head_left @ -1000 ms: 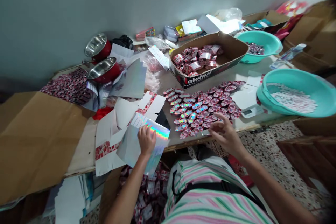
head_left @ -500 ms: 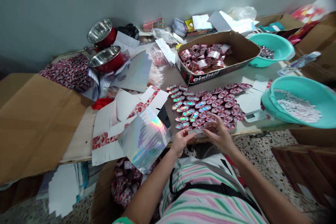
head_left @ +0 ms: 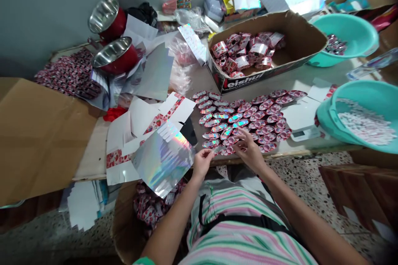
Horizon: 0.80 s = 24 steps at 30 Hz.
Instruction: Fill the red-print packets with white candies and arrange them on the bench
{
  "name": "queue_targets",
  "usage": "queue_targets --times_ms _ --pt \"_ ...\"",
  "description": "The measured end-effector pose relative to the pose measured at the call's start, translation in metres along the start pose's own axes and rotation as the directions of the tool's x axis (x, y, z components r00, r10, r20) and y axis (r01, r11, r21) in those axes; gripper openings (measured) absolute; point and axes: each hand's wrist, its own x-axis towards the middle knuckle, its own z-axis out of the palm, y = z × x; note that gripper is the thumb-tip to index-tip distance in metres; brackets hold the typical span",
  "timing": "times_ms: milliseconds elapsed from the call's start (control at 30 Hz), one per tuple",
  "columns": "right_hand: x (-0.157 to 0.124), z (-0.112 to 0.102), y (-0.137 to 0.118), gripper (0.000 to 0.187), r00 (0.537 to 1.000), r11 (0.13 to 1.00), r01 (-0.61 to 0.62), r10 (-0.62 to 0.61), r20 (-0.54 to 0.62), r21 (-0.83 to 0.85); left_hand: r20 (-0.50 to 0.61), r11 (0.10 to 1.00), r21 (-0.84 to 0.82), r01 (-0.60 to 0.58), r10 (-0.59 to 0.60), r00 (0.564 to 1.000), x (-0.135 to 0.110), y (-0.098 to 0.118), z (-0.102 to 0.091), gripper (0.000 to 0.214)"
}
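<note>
Rows of small shiny red and holographic packets [head_left: 242, 118] cover the table's near middle. My right hand [head_left: 248, 151] rests at the front edge of these rows, fingers curled and pinching over the nearest packets. My left hand [head_left: 202, 161] is just left of it, fingers pinched on something small that I cannot make out. A holographic sheet [head_left: 163, 157] lies over the table edge to the left of my left hand, with no hand on it. White and red printed card pieces [head_left: 137, 130] lie beside the sheet.
A cardboard box [head_left: 298, 41] of rolled red labels stands behind the packets. Two teal basins [head_left: 370, 103] [head_left: 351, 29] sit at the right, two red metal bowls [head_left: 115, 56] at the back left. Flat cardboard [head_left: 37, 136] covers the left. A carton of packets [head_left: 149, 209] stands below the table.
My left hand let go of the holographic sheet and came right to meet my right hand at the front row of packets. The view tilted down slightly.
</note>
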Motion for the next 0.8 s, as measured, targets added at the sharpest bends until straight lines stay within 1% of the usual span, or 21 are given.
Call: queue_targets --times_ms 133,267,333,433,567,800 --pt "0.003 -0.001 0.012 0.063 1.000 1.000 -0.005 0.005 0.003 0.009 -0.112 1.000 0.009 0.000 0.000 0.994 0.005 -0.017 0.000 0.019" --pt "0.006 -0.001 0.019 0.062 1.000 1.000 -0.020 0.020 0.000 -0.004 -0.172 0.994 -0.063 0.085 -0.095 0.980 0.006 -0.033 0.006 0.025" --pt "0.007 -0.001 0.023 0.062 1.000 0.999 -0.030 0.030 0.002 -0.012 -0.182 0.987 -0.102 0.123 -0.140 0.973 0.005 -0.037 0.010 0.030" --pt "0.007 -0.001 0.028 0.061 0.999 0.999 -0.038 0.038 0.015 -0.016 -0.179 0.978 -0.153 0.144 -0.170 0.969 0.005 -0.042 0.015 0.036" --pt "0.007 -0.001 0.033 0.061 0.999 0.999 -0.035 0.036 0.027 -0.023 -0.162 0.974 -0.176 0.145 -0.173 0.971 0.005 -0.045 0.019 0.037" --pt "0.007 0.001 0.037 0.061 0.998 0.999 -0.040 0.041 0.048 -0.019 -0.182 0.974 -0.179 0.141 -0.174 0.968 0.008 -0.048 0.022 0.036"
